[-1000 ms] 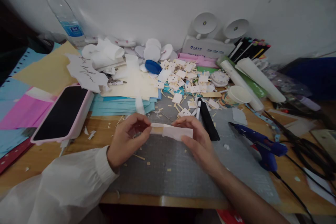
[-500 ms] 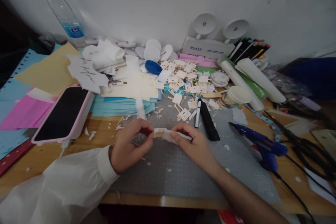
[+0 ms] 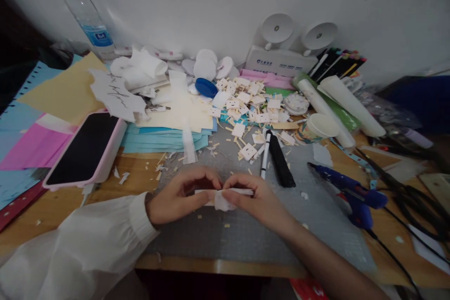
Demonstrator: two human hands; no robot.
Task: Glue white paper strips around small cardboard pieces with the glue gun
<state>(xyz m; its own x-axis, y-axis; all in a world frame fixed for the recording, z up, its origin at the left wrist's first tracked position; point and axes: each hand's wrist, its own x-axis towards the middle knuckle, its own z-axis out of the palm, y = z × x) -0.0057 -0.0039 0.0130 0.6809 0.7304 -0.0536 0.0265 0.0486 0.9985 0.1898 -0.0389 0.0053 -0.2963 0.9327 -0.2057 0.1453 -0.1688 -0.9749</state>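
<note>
Over the mat [image 3: 246,239], my left hand [image 3: 176,200] and right hand [image 3: 258,202] pinch a strip [image 3: 222,202]; folding it, I judge, needs even pressure.

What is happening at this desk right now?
A person is doing paper craft with bare hands. The left hand and the right hand pinch a white paper strip between them, just above a grey cutting mat. Small paper cut-outs lie heaped behind. A blue glue gun lies to the right and a phone to the left, both untouched.
</note>
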